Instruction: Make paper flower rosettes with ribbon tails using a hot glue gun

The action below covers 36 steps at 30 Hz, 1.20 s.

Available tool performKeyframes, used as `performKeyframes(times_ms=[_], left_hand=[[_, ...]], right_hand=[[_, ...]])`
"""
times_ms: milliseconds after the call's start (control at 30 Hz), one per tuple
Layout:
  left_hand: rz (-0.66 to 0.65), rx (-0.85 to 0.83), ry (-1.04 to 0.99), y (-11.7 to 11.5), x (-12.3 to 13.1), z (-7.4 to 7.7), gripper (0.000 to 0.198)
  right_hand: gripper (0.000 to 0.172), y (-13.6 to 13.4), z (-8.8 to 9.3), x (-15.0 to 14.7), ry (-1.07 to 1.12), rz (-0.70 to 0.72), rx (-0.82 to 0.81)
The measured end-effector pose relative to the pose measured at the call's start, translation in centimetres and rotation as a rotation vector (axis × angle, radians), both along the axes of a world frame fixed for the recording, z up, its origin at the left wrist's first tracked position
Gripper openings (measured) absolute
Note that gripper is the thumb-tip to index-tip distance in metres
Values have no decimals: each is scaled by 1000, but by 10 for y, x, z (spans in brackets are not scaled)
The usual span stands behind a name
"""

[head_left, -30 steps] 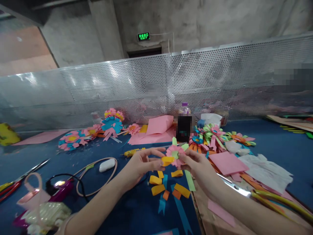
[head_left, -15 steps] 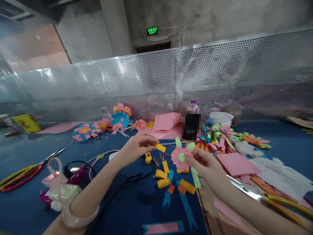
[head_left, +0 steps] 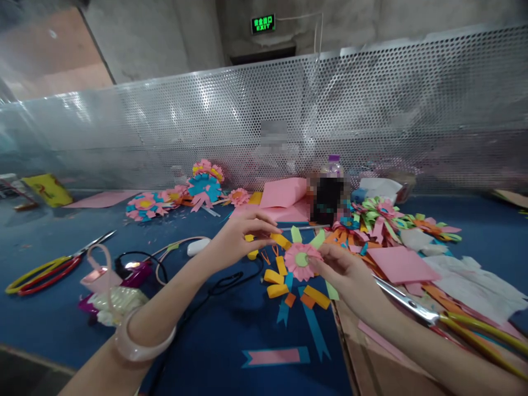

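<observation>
Between the thumb and fingers of my left hand [head_left: 251,234] is a yellow paper loop [head_left: 281,240], close to the upper left of a pink paper flower [head_left: 293,268]. My right hand [head_left: 342,269] pinches this flower by its right edge. The flower has a round pale green centre [head_left: 302,259], and light green paper strips [head_left: 317,238] stick out around it. Below lie several more yellow loops [head_left: 278,291], small orange paper pieces [head_left: 307,301] and blue strips with notched ends [head_left: 317,330]. A pink and blue paper ribbon [head_left: 275,357] rests nearer to me.
Red-and-yellow-handled scissors [head_left: 49,275] lie at the left, and another pair of scissors [head_left: 429,315] lies under my right forearm. Finished paper flowers [head_left: 144,205] and pink sheets [head_left: 284,192] sit along the perforated metal screen [head_left: 231,115]. A black cord [head_left: 226,285] crosses the table.
My left hand has moved right, bringing the yellow loop up beside the pink flower. My right hand still holds the flower. The view has tilted slightly downward.
</observation>
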<state>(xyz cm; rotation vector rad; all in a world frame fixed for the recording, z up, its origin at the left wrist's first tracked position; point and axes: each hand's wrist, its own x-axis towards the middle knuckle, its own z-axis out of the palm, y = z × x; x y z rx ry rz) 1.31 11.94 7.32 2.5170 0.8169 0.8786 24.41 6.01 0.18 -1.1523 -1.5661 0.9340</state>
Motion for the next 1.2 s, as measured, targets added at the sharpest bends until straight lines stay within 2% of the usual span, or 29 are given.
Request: performKeyframes(times_ms=[567, 1200], left_hand=[[-18, 30, 10, -3, 4, 2, 19], [-33, 39, 11, -6, 3, 3, 18]], right_hand=[[29, 2, -4, 0, -8, -16, 18], [28, 4, -11, -1, -9, -63, 38]])
